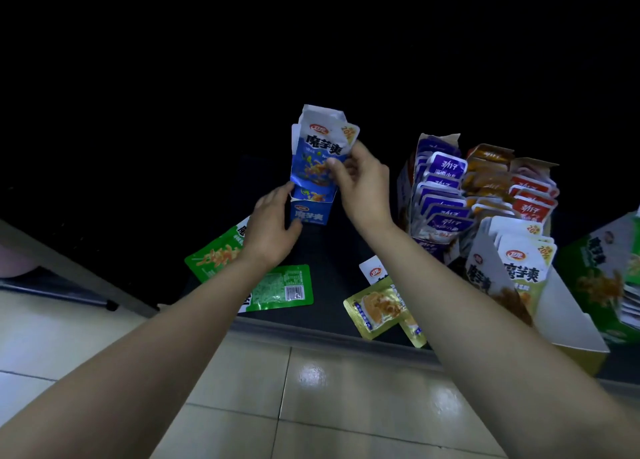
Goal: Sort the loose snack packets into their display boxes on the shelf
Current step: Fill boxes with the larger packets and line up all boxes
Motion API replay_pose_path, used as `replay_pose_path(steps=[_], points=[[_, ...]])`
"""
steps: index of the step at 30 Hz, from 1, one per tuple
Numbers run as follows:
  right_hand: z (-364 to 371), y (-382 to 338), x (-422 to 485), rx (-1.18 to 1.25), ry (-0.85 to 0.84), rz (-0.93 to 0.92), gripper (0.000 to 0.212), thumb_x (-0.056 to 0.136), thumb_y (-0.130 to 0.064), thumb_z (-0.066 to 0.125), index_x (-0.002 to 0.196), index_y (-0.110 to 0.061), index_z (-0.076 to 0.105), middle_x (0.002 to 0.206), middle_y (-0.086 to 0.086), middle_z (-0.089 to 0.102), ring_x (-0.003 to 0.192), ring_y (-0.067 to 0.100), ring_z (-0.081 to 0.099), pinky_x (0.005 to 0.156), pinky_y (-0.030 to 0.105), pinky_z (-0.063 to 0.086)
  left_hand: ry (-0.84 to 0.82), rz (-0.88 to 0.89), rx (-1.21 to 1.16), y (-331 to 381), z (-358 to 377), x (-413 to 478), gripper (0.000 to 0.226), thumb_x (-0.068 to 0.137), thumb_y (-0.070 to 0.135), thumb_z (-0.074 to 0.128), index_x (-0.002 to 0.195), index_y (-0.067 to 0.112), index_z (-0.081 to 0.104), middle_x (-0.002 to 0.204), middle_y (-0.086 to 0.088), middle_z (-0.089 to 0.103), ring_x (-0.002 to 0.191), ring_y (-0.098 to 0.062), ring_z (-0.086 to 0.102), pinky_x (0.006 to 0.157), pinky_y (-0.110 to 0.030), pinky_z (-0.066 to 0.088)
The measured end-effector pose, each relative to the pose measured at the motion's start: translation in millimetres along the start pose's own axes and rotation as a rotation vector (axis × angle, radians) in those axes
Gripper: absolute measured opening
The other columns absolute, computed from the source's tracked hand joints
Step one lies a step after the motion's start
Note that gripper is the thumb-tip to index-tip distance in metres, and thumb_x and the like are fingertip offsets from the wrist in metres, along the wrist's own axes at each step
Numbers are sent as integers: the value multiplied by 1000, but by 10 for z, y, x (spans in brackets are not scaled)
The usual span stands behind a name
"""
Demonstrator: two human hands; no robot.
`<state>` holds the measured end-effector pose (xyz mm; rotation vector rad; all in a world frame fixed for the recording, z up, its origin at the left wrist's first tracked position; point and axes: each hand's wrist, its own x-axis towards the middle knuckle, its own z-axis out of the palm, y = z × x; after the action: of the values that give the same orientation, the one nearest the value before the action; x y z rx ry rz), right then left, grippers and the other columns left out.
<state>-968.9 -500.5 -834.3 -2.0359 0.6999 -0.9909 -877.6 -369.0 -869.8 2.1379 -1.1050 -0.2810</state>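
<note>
Pinching blue packets [318,150]: right grip [363,188]; left grip [270,230] likely clasping box [311,213]; green packets [214,258] near.

Bare forearms [180,323], left hand [268,232], right hand [363,188]

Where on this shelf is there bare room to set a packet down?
Bare shelf lies in front of the blue box, between the green packets and the yellow packets. The right side is crowded with filled display boxes.
</note>
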Motion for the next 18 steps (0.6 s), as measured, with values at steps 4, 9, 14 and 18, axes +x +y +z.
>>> replay_pose_path(steps=[4,9,14,18], points=[[4,98,-36,-112,-11,-45,18,94,-22,60,101,-6,64,79,3,68,73,11,65,66,37,55,29,31,-44,-112,26,-53,71,89,8,60,151,13,26,155,-7,25,142,-22,24,114,-27,21],[83,154,-82,-303,-119,36,19,89,-20,68,96,-2,68,88,5,54,75,16,53,65,32,42,-22,-11,-9,-177,80,-51,70,91,10,58,153,21,26,158,-5,20,144,-22,23,113,-30,25],[93,211,-179,-364,-199,181,16,88,-26,70,90,-10,66,71,-2,49,70,17,49,61,28,32,-62,-14,7,-182,69,-110,74,91,11,59,154,18,22,155,-7,25,140,-23,28,110,-29,27],[46,175,-323,-249,-118,232,31,87,-27,71,97,-16,44,73,-4,49,62,10,48,53,25,32,-46,-88,214,-274,-107,-236,64,88,32,66,145,18,39,145,-10,39,134,-30,35,107,-37,28]])
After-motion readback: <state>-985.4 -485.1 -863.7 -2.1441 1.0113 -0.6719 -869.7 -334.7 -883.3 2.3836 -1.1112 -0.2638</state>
